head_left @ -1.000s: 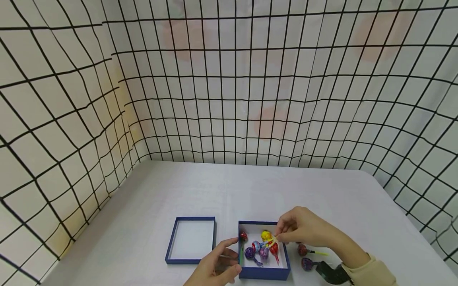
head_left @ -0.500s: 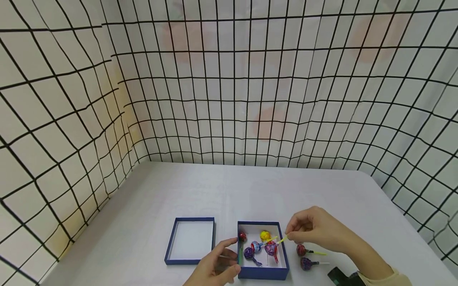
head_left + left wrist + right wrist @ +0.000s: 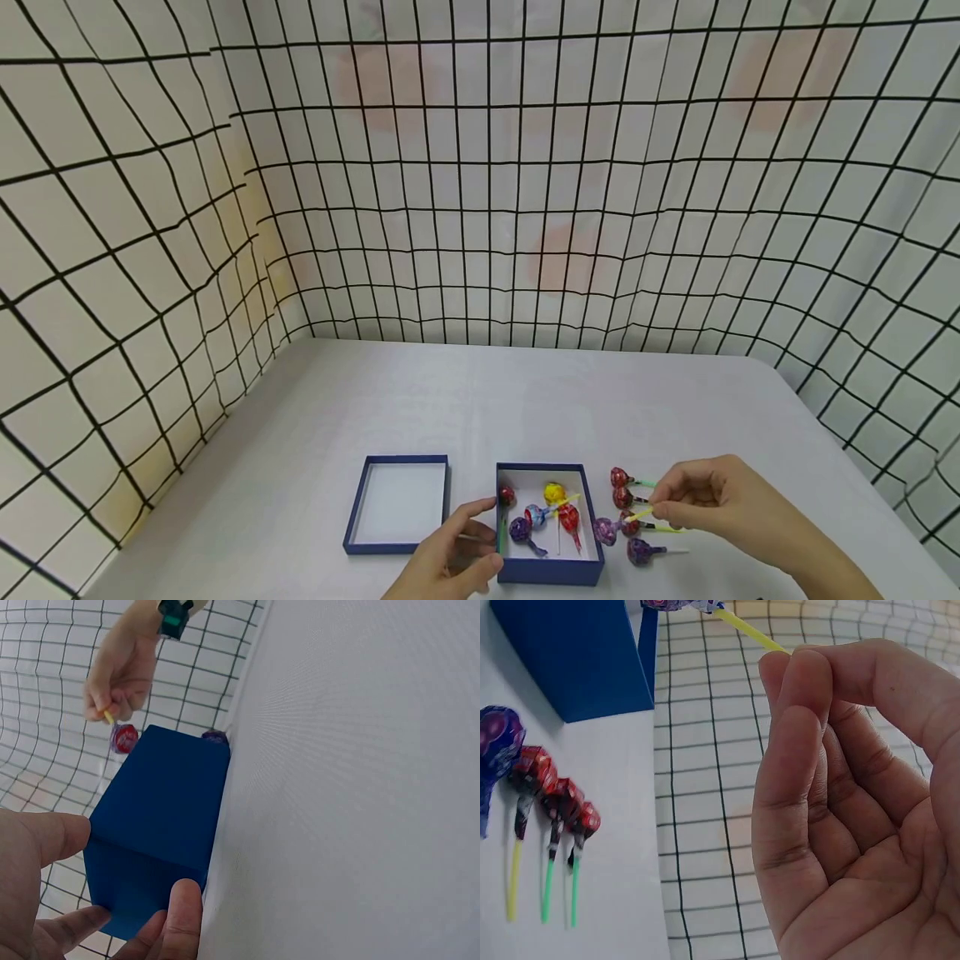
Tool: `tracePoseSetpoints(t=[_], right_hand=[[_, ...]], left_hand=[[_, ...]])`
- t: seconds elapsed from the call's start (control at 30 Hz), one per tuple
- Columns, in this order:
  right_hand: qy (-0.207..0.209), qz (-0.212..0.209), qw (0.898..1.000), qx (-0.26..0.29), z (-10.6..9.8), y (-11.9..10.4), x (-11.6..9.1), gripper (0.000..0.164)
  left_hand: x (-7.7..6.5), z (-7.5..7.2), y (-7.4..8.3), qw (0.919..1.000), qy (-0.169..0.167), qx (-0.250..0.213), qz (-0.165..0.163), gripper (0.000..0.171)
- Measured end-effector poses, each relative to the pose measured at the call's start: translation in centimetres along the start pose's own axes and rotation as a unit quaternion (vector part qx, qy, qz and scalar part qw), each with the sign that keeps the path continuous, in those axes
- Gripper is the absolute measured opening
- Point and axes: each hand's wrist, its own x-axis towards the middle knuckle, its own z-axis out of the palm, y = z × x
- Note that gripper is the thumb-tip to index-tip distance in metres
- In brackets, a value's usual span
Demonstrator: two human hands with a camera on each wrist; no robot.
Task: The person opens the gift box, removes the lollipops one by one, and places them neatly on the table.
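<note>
My right hand [image 3: 697, 504] pinches the yellow stick of a purple lollipop [image 3: 606, 531], its wrapped head hanging outward just beyond the right wall of the blue box [image 3: 551, 572]. In the right wrist view, thumb and fingertips meet at the stick's end. My left hand [image 3: 453, 550] rests against the box's left side, its fingertips touching the wall and front corner, as the left wrist view also shows at the blue box [image 3: 161, 802]. Inside lie a yellow lollipop [image 3: 554, 492], a red one [image 3: 569, 518], a blue-and-red one [image 3: 536, 517], a purple one [image 3: 521, 530] and a dark red one [image 3: 507, 496].
Right of the box, several lollipops lie in a column: red ones at the back, such as the rearmost red lollipop [image 3: 618, 477], and a dark purple lollipop [image 3: 641, 552] in front. A blue-rimmed lid [image 3: 396, 552] lies left. Black-grid netting [image 3: 487, 208] surrounds the white table [image 3: 420, 392].
My right hand has lifted the purple lollipop from the box and carried it right, over the wall. Two red lollipops behind the hand have come into view. The left hand stays put.
</note>
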Motion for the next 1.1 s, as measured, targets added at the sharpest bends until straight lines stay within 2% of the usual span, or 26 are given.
tracePoseSetpoints(t=[0.07, 0.3, 0.47, 0.6, 0.83, 1.1], right_hand=[[0.004, 0.006, 1.000, 0.008, -0.2, 0.5, -0.6, 0.009], [0.005, 0.071, 0.996, 0.045, -0.7, 2.0, -2.5, 0.013], [-0.020, 0.095, 0.991, 0.088, -1.0, 3.6, -3.2, 0.020], [-0.041, 0.090, 0.988, 0.120, -1.2, 5.1, -3.5, 0.021], [-0.082, 0.064, 0.975, 0.194, -1.2, 7.3, -3.9, 0.021], [-0.099, 0.081, 0.969, 0.214, -1.3, 8.7, -3.8, 0.022]], left_hand=[[0.0, 0.0, 0.1, 1.0000, 0.000, 0.001, 0.000, 0.062], [0.0, 0.0, 0.1, 1.0000, 0.003, 0.003, 0.000, 0.061], [0.1, 0.1, 0.0, 1.0000, 0.004, 0.000, -0.001, 0.061], [0.0, 0.0, 0.0, 1.0000, 0.003, 0.000, 0.002, 0.062], [0.0, 0.0, 0.1, 1.0000, 0.004, 0.002, -0.001, 0.062], [0.1, 0.1, 0.0, 0.9999, 0.007, 0.005, -0.006, 0.061]])
